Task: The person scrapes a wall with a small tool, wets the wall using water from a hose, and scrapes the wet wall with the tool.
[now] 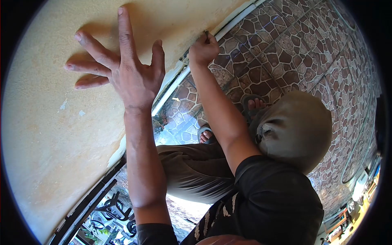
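My left hand [136, 75] lies spread against the yellowish plaster wall [49, 134], back of the hand toward me, fingers wide apart and thumb out to the right. Low on the same wall, my right hand [203, 51] is closed in a pinch close to the pale strip [234, 21] along the wall's foot. A small dark tip shows at its fingertips, but what it belongs to is hidden by the fingers. Beside this hand the wall's lower edge looks dark and chipped.
A floor of brown stone-pattern tiles [286, 45] meets the wall. My bent knee [302, 126] and sandalled feet [204, 134] are beneath my arms. A hose [349, 163] runs along the floor at right. A parked vehicle [114, 208] stands at lower left.
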